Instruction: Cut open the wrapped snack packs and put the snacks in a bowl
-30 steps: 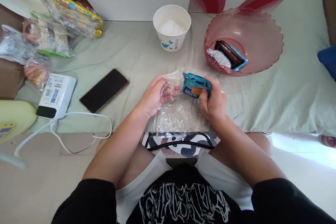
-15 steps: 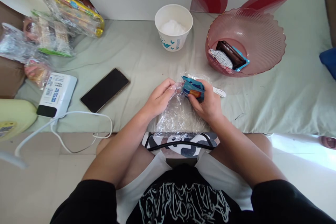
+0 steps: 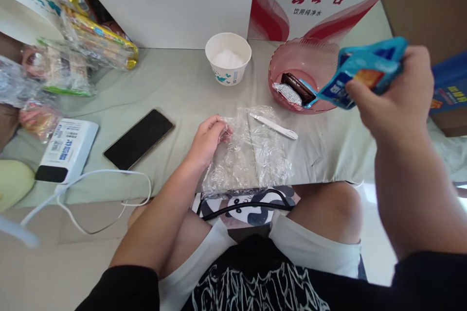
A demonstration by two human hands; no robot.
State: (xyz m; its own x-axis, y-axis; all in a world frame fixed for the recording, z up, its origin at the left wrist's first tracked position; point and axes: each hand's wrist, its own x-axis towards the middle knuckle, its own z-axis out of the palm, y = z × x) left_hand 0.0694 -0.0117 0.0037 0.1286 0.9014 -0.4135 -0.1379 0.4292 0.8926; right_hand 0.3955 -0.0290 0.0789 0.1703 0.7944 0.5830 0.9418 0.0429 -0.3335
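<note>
- Head view: the right hand (image 3: 392,95) is raised high at the right, close to the camera, forearm steep, with fingers and thumb pinched around a blue snack packet (image 3: 365,70). The packet is glossy, crumpled foil, held in the air in front of the pink bowl's right side.
- The left hand (image 3: 207,138) lies low on the pale green cloth (image 3: 182,92), wrist bent, its curled fingers gripping the left edge of a clear plastic sheet (image 3: 251,155). The sheet is thin, wrinkled and shiny, spread flat in front of the person's knees.
- A slim white plastic tool (image 3: 273,126) lies slanted on the sheet's far edge.
- The pink bowl (image 3: 310,56) is translucent and ribbed, with a dark bar and wrappers inside.
- A round white paper cup (image 3: 228,58) holds white grains, just left of the bowl.
- A black phone (image 3: 138,138), flat and glossy, lies left of the left hand, beside a white power bank (image 3: 65,150) with a cable.
</note>
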